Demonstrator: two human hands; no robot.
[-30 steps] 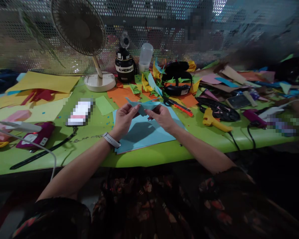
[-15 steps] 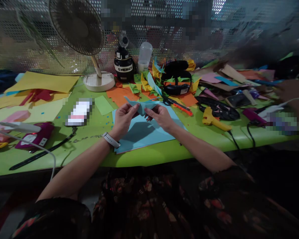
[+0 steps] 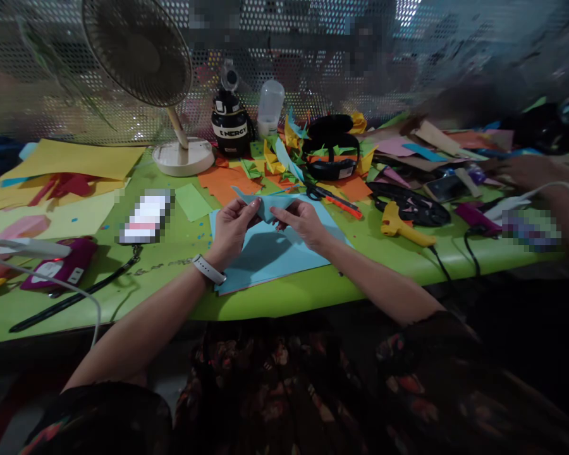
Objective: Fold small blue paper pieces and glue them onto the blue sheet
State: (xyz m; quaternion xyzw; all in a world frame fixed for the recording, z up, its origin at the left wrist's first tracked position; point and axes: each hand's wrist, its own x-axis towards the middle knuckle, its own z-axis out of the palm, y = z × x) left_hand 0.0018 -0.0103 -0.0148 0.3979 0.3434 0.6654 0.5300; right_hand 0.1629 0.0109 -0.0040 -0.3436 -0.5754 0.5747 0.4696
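Both of my hands hold a small folded piece of light blue paper (image 3: 268,203) just above the table. My left hand (image 3: 230,229), with a white watch on its wrist, pinches the paper's left side. My right hand (image 3: 303,222) pinches the right side with thumb and forefinger. Under the hands lies a larger light blue sheet (image 3: 270,249) on the green table (image 3: 171,278).
A desk fan (image 3: 145,69) stands at the back left, beside a black bottle (image 3: 227,123). Scissors (image 3: 336,199), a yellow glue gun (image 3: 401,227), folded paper pieces (image 3: 275,158), yellow sheets (image 3: 71,161) and a phone (image 3: 443,188) lie around. Another person's arm (image 3: 550,180) reaches in at the right.
My hands have kept folding the blue paper in much the same spot. The view has shifted slightly, and the other person's arm has come further into view on the right.
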